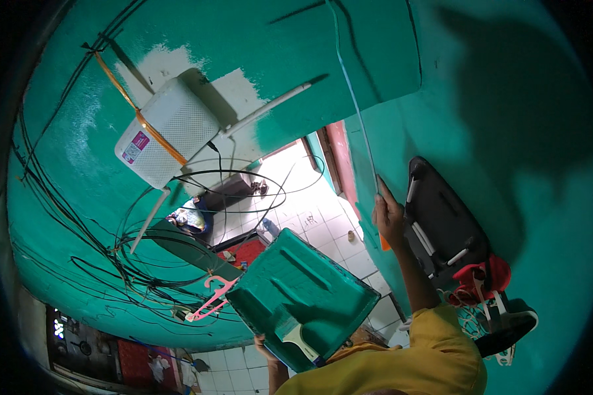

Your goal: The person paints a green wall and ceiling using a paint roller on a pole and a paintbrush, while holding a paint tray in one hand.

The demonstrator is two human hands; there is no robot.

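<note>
My left hand (pixel 265 347) grips the lower left edge of a green paint tray (pixel 323 263), which is tilted and coated in wet-looking green paint. In the tray lies a paintbrush (pixel 302 343) with a pale handle, its bristles toward the tray's middle. My right hand (pixel 389 214) is raised in front of the green wall, fingers closed around a thin light-blue cable (pixel 360 112) that runs up to the top of the view. The cable's upper part looks smeared green. An orange piece (pixel 383 243) shows just under that hand; what it belongs to is hidden.
A white router (pixel 168 131) with antennas hangs on the wall, bound by an orange strap. Black cables (pixel 145 283) droop around it, beside a pink hanger (pixel 214 297). Right of my arm hang a black folded board (pixel 445 217) and a red item (pixel 484 276). A tiled floor (pixel 323 230) lies below.
</note>
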